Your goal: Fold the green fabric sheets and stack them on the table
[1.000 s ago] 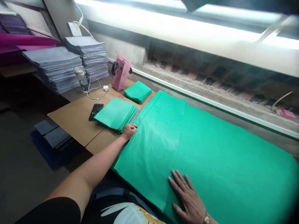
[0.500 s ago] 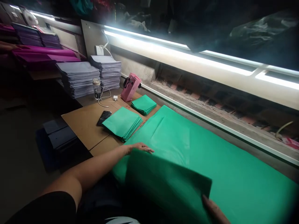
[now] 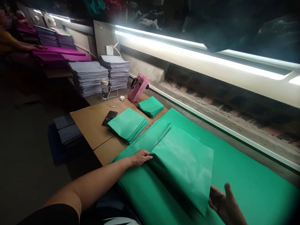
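My left hand (image 3: 141,157) pinches the left corner of a folded green sheet (image 3: 185,165) that looks like thin, smooth fabric. The sheet is raised at a tilt above a larger spread of green material (image 3: 246,175) covering the worktop. By the sheet's right edge is my right hand (image 3: 225,201), its thumb lifted away and its fingers against or just behind the edge; the fingertips are partly hidden. Beyond my left hand lies a fanned stack of folded green pieces (image 3: 127,123), with a smaller green stack (image 3: 150,105) farther back.
A black phone (image 3: 110,117) lies on cardboard (image 3: 89,125) beside the stack. Behind are a clear bottle (image 3: 104,89), a white cable, a pink box (image 3: 138,89) and tall pale stacks (image 3: 90,79). A wall ledge runs along the right. At far left, another person's arm reaches over magenta material (image 3: 61,56).
The folded green sheet has swung over from its dark side, now lying tilted with its bright face up. My right hand's thumb has come off it. The view has shifted slightly left.
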`<state>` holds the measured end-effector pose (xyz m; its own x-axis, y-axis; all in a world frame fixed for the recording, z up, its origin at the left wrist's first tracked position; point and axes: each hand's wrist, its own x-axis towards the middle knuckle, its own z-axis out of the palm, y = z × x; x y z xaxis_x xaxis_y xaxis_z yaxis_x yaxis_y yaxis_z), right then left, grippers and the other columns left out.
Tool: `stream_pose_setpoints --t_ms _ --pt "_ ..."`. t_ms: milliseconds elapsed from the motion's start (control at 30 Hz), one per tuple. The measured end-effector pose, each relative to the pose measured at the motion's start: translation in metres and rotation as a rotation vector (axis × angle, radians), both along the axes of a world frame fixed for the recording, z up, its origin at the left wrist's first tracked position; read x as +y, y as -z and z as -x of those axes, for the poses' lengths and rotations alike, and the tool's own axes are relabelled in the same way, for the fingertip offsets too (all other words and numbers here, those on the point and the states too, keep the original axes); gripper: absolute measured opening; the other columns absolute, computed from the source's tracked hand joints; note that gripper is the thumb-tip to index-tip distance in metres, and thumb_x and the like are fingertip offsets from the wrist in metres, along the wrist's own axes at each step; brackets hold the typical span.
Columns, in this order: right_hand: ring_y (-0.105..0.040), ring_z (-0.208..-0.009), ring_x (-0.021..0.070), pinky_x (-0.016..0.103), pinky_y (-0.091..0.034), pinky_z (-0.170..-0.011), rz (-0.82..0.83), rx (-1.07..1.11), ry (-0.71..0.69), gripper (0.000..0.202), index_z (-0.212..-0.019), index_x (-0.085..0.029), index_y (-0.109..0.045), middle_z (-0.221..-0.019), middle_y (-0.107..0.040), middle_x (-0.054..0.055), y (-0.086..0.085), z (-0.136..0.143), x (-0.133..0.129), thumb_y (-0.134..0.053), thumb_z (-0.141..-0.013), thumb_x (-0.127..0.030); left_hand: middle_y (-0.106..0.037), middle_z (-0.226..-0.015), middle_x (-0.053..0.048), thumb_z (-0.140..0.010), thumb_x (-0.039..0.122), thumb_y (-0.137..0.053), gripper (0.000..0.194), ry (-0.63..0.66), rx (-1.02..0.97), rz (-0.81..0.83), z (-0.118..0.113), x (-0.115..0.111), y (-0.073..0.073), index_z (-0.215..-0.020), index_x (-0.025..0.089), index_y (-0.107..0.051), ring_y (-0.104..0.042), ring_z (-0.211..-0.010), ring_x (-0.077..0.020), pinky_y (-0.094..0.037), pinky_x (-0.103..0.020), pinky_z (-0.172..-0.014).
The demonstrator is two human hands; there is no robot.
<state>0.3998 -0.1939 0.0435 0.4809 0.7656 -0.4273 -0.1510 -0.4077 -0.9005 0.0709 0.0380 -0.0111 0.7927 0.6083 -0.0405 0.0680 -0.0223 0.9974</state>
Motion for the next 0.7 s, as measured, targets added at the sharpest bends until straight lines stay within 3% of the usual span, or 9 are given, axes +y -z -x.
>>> stream_pose_setpoints --t_ms 100,167,233,333,467,567,700 --pt "-0.050 -0.050 0.0170 0.025 -0.038 -0.042 0.033 -0.046 -0.009 0.068 -0.085 -0.017 -0.064 -0.071 -0.063 0.008 0.032 0.045 -0.042 -0.066 -0.055 -0.078 -0.036 -0.052 0.005 -0.072 0.056 -0.056 0.043 -0.029 -0.027 0.089 -0.006 -0.001 0.003 -0.060 0.015 -0.049 -0.029 -0.051 -0.0080 -0.024 -0.022 -0.051" --pt "-0.046 -0.048 0.0138 0.023 -0.036 -0.044 0.075 -0.196 -0.010 0.059 -0.076 -0.016 -0.061 -0.063 -0.059 0.004 0.041 0.070 -0.052 -0.074 -0.054 -0.069 -0.045 -0.054 0.003 -0.072 0.053 -0.055 0.040 -0.062 -0.024 0.139 -0.011 -0.002 0.002 -0.066 0.013 -0.057 -0.036 -0.052 -0.0095 -0.029 -0.022 -0.053" --pt "-0.045 -0.050 0.0123 0.021 -0.034 -0.045 0.129 -0.273 0.024 0.053 -0.069 -0.016 -0.055 -0.061 -0.057 0.002 0.042 0.084 -0.049 -0.070 -0.062 -0.066 -0.050 -0.056 0.002 -0.075 0.047 -0.055 0.037 -0.100 0.010 0.131 -0.015 -0.001 0.000 -0.071 0.011 -0.062 -0.041 -0.055 -0.0110 -0.033 -0.023 -0.054" --pt "-0.041 -0.047 0.0101 0.019 -0.031 -0.042 0.189 -0.269 0.086 0.055 -0.064 -0.017 -0.047 -0.056 -0.054 0.000 0.043 0.082 -0.037 -0.060 -0.067 -0.071 -0.053 -0.058 0.002 -0.076 0.033 -0.056 0.028 -0.204 0.096 0.066 -0.022 0.002 -0.003 -0.089 0.010 -0.067 -0.046 -0.058 -0.0120 -0.037 -0.022 -0.057" --pt "-0.038 -0.041 0.0094 0.019 -0.027 -0.040 0.269 -0.195 0.086 0.060 -0.069 -0.018 -0.047 -0.048 -0.051 -0.001 0.051 0.061 -0.028 -0.059 -0.062 -0.076 -0.046 -0.053 0.007 -0.074 0.023 -0.060 0.056 -0.291 0.254 -0.075 -0.028 0.011 -0.009 -0.128 0.013 -0.051 -0.042 -0.052 -0.0111 -0.034 -0.021 -0.054" --pt "-0.036 -0.037 0.0098 0.019 -0.022 -0.038 0.346 -0.129 0.083 0.063 -0.081 -0.018 -0.050 -0.044 -0.049 -0.002 0.054 0.051 -0.024 -0.059 -0.061 -0.076 -0.052 -0.057 0.005 -0.075 0.022 -0.059 0.059 -0.274 0.362 -0.193 -0.029 0.019 -0.015 -0.133 0.015 -0.046 -0.048 -0.056 -0.0125 -0.036 -0.022 -0.056" --pt "-0.035 -0.033 0.0101 0.018 -0.019 -0.036 0.404 -0.096 0.086 0.056 -0.085 -0.017 -0.051 -0.040 -0.046 -0.002 0.046 0.053 -0.018 -0.055 -0.066 -0.069 -0.064 -0.077 0.000 -0.079 0.025 -0.055 0.053 -0.291 0.433 -0.389 -0.031 0.026 -0.019 -0.132 0.019 -0.048 -0.058 -0.073 -0.0160 -0.044 -0.024 -0.068"
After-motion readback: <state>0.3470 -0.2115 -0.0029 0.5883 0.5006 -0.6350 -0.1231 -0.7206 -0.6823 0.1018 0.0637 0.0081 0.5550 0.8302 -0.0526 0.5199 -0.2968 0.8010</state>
